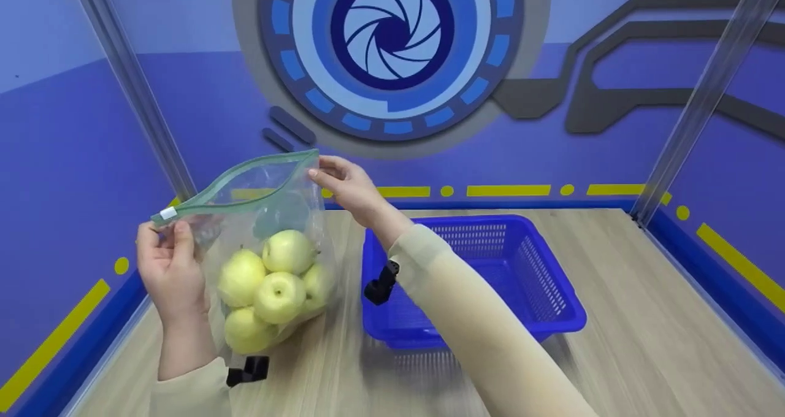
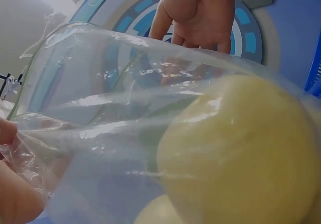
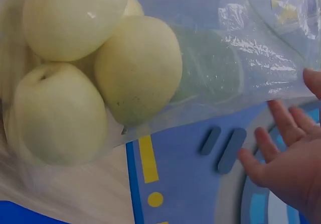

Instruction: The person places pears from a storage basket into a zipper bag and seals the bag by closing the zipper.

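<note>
A clear slider zip bag (image 1: 245, 227) with a green top strip hangs upright over the left of the table, its mouth gaping. Several pale yellow-green apples (image 1: 279, 297) are bunched in its lower part; they fill much of both wrist views, seen through the film (image 3: 138, 71). My left hand (image 1: 172, 270) pinches the bag's upper left edge, just below the white slider (image 1: 168, 213). At the opposite top corner, my right hand (image 1: 352, 187) holds the bag between thumb and fingers, with its other fingers (image 3: 268, 143) spread loosely beside the film.
A blue plastic basket (image 1: 552, 282) with slotted walls stands on the wooden table (image 1: 644, 319) to the right of the bag, partly behind my right forearm. Blue panels with clear corner strips enclose the table at the back and sides.
</note>
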Tool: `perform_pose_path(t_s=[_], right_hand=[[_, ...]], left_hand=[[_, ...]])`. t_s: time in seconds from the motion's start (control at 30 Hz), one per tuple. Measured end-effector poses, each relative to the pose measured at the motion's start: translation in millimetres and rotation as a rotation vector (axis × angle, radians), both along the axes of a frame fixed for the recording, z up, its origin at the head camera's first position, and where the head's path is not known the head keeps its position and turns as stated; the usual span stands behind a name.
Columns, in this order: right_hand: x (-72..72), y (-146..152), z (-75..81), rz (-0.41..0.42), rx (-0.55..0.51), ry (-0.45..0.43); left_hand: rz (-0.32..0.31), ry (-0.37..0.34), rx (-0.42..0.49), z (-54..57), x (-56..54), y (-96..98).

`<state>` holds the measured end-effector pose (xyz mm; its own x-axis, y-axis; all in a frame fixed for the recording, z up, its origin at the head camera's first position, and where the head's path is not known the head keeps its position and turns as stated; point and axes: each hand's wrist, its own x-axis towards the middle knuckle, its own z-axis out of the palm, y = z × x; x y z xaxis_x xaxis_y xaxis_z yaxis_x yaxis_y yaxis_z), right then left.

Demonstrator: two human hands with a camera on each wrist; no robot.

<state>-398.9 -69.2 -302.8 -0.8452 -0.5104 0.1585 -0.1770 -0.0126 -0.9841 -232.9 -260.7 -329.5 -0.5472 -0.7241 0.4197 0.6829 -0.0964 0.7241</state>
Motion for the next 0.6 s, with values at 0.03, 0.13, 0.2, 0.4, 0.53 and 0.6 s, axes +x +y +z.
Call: perform_pose_path(t_s=[0.03,0.13,0.2,0.4,0.53,0.6], right_hand=[[0.5,0,-0.5,-0.020,-0.023,0.013],[2.8,3,0.2,-0.075,-0.091,0.046],[4.9,7,1.8,-0.106,-0.134,0.057],[22.3,24,12.0,-0.191,-0.162,0.073],[40.6,34,21.8,-0.203,-0.142,0.070],[47.1,37,24.3,-0.213,-0.137,0.057]], left_hand=[[-0.009,0.010,0.015,-0.1,-0.8,-0.7],[-0.019,0.018,0.041,-0.5,-4.3,-5.4],[-0.020,0.034,0.067,-0.7,-7.5,-10.5],[0.002,0.056,0.146,5.3,-22.4,-31.1],[-0.061,0.118,0.206,14.3,-37.2,-42.5],[-0.106,0.135,0.234,14.2,-45.0,-46.3]])
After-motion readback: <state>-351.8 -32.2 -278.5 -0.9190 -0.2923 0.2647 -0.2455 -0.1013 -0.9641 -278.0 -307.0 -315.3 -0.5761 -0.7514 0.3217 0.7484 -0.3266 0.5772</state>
